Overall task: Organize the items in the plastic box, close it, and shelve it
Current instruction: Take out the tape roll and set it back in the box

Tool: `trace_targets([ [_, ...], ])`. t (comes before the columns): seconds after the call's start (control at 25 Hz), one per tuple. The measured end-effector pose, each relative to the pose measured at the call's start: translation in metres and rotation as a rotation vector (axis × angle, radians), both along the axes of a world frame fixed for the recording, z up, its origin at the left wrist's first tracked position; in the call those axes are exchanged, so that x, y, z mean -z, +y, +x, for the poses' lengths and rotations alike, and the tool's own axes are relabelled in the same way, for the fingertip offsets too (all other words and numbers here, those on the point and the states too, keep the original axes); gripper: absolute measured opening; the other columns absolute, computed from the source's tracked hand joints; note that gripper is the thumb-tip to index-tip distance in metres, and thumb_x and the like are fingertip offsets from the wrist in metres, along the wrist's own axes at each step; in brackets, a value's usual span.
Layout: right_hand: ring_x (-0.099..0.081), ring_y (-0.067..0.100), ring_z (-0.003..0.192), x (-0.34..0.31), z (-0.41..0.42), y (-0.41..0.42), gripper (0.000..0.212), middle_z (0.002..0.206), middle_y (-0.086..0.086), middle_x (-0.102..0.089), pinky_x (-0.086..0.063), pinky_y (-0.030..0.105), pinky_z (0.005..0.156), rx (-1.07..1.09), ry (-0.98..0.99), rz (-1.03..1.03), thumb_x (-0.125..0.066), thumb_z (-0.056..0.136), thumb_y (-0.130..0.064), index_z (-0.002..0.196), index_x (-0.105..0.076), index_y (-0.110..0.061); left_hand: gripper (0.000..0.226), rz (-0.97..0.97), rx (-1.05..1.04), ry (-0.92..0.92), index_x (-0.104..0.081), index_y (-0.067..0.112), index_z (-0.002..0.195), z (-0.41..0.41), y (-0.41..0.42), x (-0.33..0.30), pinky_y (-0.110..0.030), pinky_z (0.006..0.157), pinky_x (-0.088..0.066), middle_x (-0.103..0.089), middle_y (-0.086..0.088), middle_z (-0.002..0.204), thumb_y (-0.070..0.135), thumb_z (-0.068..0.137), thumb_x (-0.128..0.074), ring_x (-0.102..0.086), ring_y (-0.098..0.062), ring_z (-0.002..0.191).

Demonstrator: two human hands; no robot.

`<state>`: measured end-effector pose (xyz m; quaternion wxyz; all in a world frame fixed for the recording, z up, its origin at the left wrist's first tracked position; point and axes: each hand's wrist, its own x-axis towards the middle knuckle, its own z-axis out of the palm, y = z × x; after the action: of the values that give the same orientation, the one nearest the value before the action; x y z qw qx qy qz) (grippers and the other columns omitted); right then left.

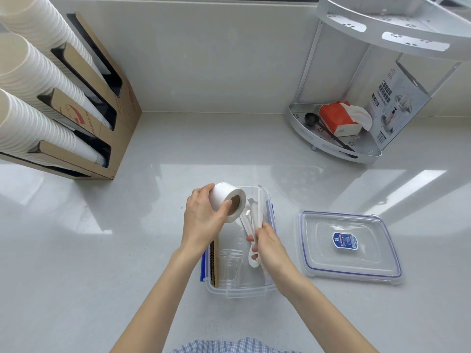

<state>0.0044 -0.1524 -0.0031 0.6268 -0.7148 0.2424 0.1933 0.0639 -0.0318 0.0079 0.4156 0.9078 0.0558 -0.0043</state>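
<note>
Open plastic box [242, 293] nearest on the counter [102, 263], clear cup [229, 266] inside, right hand [267, 248] pinching white spoons [251, 225] over it, left hand [204, 217] curled round label roll [228, 201] above far end, lid [349, 247] flat just right, corner shelf [336, 146] beyond

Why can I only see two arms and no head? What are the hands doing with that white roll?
The camera sits on the person's head and looks down, so you see only their arms, like seeing through their eyes. The left hand holds a white roll of labels above a clear plastic box on the grey counter. The right hand grips a bunch of white plastic spoons and sticks inside the box. A small clear cup lies in the box too. The box's lid rests on the counter to the right, so the box is not closed yet. Stacks of paper cups stand at the left, and a metal corner shelf at the back right.
</note>
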Motion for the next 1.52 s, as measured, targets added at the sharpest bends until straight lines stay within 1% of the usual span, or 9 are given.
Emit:
trace_targets([
  [0.08, -0.042, 0.011, 0.074, -0.004, -0.002, 0.000, 0.040, 0.102, 0.003, -0.049, -0.037, 0.023, 0.068, -0.007, 0.034, 0.045, -0.024, 0.097, -0.037, 0.127, -0.039, -0.014, 0.051, -0.002, 0.004, 0.002, -0.046, 0.010, 0.127, 0.000, -0.001, 0.001, -0.033, 0.098, -0.036, -0.051, -0.011, 0.127, 0.026, 0.081, -0.061, -0.047, -0.026, 0.118],
  [0.2, -0.049, 0.017, 0.113, 0.004, -0.001, 0.002, 0.060, 0.144, 0.005, -0.039, -0.035, 0.033, 0.104, 0.014, 0.038, 0.038, -0.024, 0.094, -0.049, 0.144, -0.020, -0.018, 0.051, -0.005, 0.004, 0.006, -0.047, 0.010, 0.127, 0.000, -0.001, 0.002, -0.033, 0.098, -0.037, -0.051, -0.011, 0.127, 0.027, 0.081, -0.061, -0.046, -0.025, 0.118],
  [0.28, -0.029, 0.020, 0.139, 0.002, -0.001, 0.004, 0.062, 0.155, 0.005, -0.022, -0.019, 0.039, 0.118, 0.004, 0.045, 0.007, -0.025, 0.094, -0.048, 0.147, -0.012, -0.019, 0.051, 0.001, 0.008, 0.008, -0.047, 0.010, 0.127, 0.001, -0.001, 0.003, -0.033, 0.098, -0.036, -0.051, -0.012, 0.127, 0.027, 0.081, -0.061, -0.046, -0.026, 0.118],
  [0.36, -0.010, 0.017, 0.146, -0.002, -0.002, 0.005, 0.061, 0.158, 0.000, -0.009, -0.008, 0.035, 0.118, -0.019, 0.057, -0.005, -0.024, 0.096, -0.043, 0.148, -0.003, -0.017, 0.052, 0.015, 0.021, 0.010, -0.045, 0.010, 0.128, 0.000, -0.003, 0.004, -0.032, 0.098, -0.036, -0.051, -0.012, 0.127, 0.027, 0.082, -0.060, -0.046, -0.026, 0.118],
  [0.6, -0.005, 0.012, 0.146, -0.008, -0.001, 0.000, 0.058, 0.158, -0.002, -0.005, -0.006, 0.028, 0.117, -0.042, -0.018, -0.026, -0.024, 0.098, -0.036, 0.147, -0.002, -0.015, 0.054, 0.082, 0.062, 0.034, -0.042, 0.009, 0.131, -0.002, -0.004, 0.009, -0.032, 0.100, -0.034, -0.051, -0.012, 0.128, 0.028, 0.083, -0.057, -0.045, -0.027, 0.120],
  [0.92, -0.041, 0.024, 0.130, -0.004, 0.042, -0.010, 0.049, 0.142, 0.011, -0.043, -0.032, 0.033, 0.110, -0.313, -0.269, -0.453, -0.039, 0.094, -0.017, 0.141, -0.029, -0.010, 0.043, 0.205, 0.181, 0.019, -0.046, 0.009, 0.127, 0.006, -0.001, 0.007, -0.032, 0.095, -0.036, -0.057, -0.010, 0.127, 0.029, 0.089, -0.049, -0.048, -0.028, 0.118],
  [1.12, -0.057, 0.028, 0.109, -0.004, 0.063, -0.010, 0.034, 0.115, 0.014, -0.065, -0.043, 0.032, 0.089, -0.362, -0.247, -0.547, -0.047, 0.089, -0.013, 0.122, -0.054, -0.011, 0.028, 0.347, 0.294, -0.011, -0.056, 0.004, 0.099, 0.014, -0.002, 0.002, -0.033, 0.070, -0.035, -0.065, -0.013, 0.093, 0.024, 0.093, -0.037, -0.052, -0.034, 0.098],
  [1.36, -0.054, 0.040, 0.102, 0.001, 0.070, -0.006, 0.027, 0.108, 0.022, -0.064, -0.043, 0.038, 0.078, -0.471, -0.169, -0.718, -0.040, 0.088, -0.014, 0.104, -0.058, 0.000, 0.037, 0.545, 0.373, 0.006, -0.054, 0.009, 0.119, 0.018, 0.000, 0.016, -0.034, 0.090, -0.034, -0.054, -0.009, 0.122, 0.028, 0.096, -0.031, -0.037, -0.028, 0.116],
  [1.52, -0.052, 0.042, 0.101, -0.003, 0.074, 0.000, 0.018, 0.110, 0.027, -0.058, -0.034, 0.033, 0.068, -0.526, -0.115, -0.751, -0.037, 0.087, -0.007, 0.090, -0.053, 0.000, 0.037, 0.606, 0.354, -0.007, -0.056, 0.014, 0.117, 0.022, 0.000, 0.020, -0.033, 0.090, -0.025, -0.053, -0.007, 0.120, 0.030, 0.096, -0.031, -0.038, -0.026, 0.113],
])
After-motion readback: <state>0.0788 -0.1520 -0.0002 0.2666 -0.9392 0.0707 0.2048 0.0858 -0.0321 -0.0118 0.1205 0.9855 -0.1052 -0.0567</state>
